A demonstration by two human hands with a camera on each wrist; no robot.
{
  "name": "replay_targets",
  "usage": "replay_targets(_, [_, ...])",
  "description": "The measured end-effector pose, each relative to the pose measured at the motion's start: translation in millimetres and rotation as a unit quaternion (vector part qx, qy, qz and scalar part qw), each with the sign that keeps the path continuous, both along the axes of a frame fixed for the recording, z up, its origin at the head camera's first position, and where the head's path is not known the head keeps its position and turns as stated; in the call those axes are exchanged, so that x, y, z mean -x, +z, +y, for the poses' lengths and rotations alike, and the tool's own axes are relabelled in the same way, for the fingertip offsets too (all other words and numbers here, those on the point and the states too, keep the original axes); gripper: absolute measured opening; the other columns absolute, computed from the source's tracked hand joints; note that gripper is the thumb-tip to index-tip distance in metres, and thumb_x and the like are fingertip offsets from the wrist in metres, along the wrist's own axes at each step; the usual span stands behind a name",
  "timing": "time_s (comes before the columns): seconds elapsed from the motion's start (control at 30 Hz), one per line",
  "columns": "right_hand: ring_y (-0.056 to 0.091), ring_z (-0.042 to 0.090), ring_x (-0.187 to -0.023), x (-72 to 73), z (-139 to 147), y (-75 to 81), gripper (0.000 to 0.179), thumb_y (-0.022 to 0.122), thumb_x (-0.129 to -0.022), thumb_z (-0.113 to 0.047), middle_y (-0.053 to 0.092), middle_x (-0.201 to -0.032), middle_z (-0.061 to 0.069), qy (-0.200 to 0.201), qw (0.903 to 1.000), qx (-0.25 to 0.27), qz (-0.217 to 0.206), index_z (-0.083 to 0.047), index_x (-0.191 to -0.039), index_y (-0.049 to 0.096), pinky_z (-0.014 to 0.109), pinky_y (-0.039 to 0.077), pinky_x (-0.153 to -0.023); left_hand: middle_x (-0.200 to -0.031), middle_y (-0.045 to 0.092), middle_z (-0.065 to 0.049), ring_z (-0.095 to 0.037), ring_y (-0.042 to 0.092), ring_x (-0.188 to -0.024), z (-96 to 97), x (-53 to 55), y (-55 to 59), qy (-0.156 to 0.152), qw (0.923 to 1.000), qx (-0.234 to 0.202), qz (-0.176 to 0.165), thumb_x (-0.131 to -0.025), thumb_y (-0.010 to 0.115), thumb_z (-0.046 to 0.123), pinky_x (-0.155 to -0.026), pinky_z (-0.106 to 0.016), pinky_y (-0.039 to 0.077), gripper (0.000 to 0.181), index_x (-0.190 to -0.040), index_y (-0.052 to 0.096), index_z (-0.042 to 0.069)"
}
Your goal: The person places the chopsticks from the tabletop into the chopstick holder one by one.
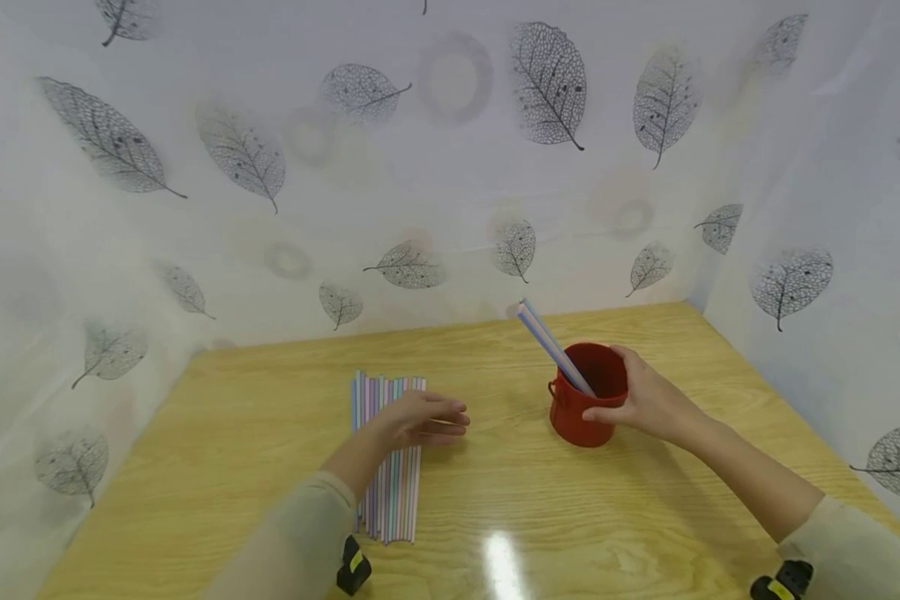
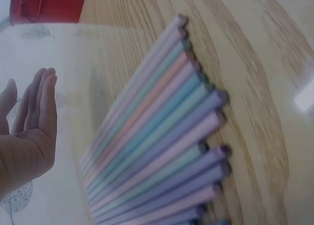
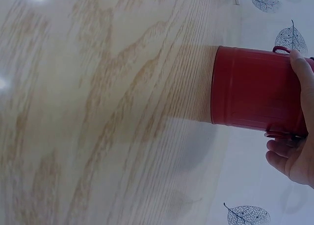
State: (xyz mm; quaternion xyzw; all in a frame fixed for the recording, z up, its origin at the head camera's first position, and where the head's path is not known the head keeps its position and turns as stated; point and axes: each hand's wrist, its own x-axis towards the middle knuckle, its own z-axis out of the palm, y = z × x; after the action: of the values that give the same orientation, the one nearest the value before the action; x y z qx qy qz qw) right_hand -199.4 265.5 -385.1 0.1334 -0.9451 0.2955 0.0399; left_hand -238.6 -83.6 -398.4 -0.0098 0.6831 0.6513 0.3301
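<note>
enclosed table nook, room beyond unclear; wood-grain tabletop (image 1: 255, 417); pale leaf-printed sheeting (image 1: 450, 183) at back and both sides

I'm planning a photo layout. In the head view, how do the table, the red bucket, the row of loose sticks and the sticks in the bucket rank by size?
Largest to smallest, by visible area:
1. Table
2. Row of loose sticks
3. Red bucket
4. Sticks in the bucket
</note>
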Motion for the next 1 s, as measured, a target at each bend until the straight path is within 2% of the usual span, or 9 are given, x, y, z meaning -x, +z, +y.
replay_targets(0.13, [0.053,0.04,-0.111,-1.5,-0.4,0.0,0.111,0.08,-0.068,-0.053,0.045,-0.13,0.027,-0.006,1.0,-0.006,-0.003,0.008,-0.141,0.022,0.055,0.051,-0.089,-0.1,0.07,-0.013,-0.025,0.068,-0.094,-12.4,0.9,-0.9,0.007,1.0,0.004,-0.002,-0.094,0.059,0.015,-0.091,-0.041,0.055,0.037,-0.122,0.055,-0.008])
replay_targets(0.3, [0.053,0.039,-0.111,-1.5,0.2,-1.4,0.109,0.079,-0.069,-0.052,0.046,-0.13,0.025,-0.002,1.0,0.003,-0.003,0.006,-0.141,0.023,0.053,0.052,-0.089,-0.098,0.07,-0.012,-0.021,0.069,-0.088,-33.3,3.9,-3.5,0.04,0.9989,0.022,0.001,-0.093,0.06,0.015,-0.088,-0.039,0.057,0.035,-0.12,0.057,-0.007])
replay_targets(0.47, [0.053,0.039,-0.11,-2.5,3.1,-1.3,0.108,0.079,-0.069,-0.052,0.046,-0.13,0.025,-0.005,0.9999,0.009,-0.008,0.006,-0.141,0.023,0.053,0.053,-0.087,-0.098,0.07,-0.012,-0.02,0.069,-0.087,-54.9,5.9,-8.7,0.067,0.9975,0.02,-0.012,-0.093,0.06,0.015,-0.084,-0.037,0.058,0.033,-0.119,0.058,-0.005])
replay_targets(0.73, [0.054,0.038,-0.111,-1.8,3.1,-2.6,0.107,0.079,-0.069,-0.052,0.047,-0.13,0.024,0.001,0.9999,0.013,-0.004,0.005,-0.141,0.024,0.052,0.053,-0.088,-0.09,0.071,-0.007,-0.016,0.069,-0.083,-95.1,5.9,-16.4,0.09,0.9956,0.019,-0.013,-0.095,0.057,0.014,-0.08,-0.032,0.06,0.031,-0.119,0.055,-0.005])
replay_targets(0.9, [0.054,0.038,-0.111,-1.6,2.5,-2.8,0.107,0.079,-0.069,-0.053,0.048,-0.13,0.024,-0.002,1.0,0.007,0.0,0.005,-0.141,0.025,0.053,0.053,-0.088,-0.086,0.071,-0.007,-0.014,0.069,-0.078,-115.7,4.7,-18.5,0.11,0.9931,0.036,-0.021,-0.094,0.059,0.013,-0.076,-0.028,0.06,0.028,-0.115,0.057,-0.006])
replay_targets(1.0, [0.054,0.038,-0.11,-0.7,2.0,-2.5,0.108,0.079,-0.068,-0.054,0.048,-0.129,0.024,-0.006,1.0,-0.004,0.005,0.006,-0.14,0.025,0.053,0.053,-0.088,-0.079,0.07,-0.004,-0.011,0.067,-0.071,-123.5,3.5,-18.5,0.119,0.9903,0.071,-0.01,-0.093,0.06,0.012,-0.069,-0.024,0.06,0.028,-0.112,0.057,-0.008])
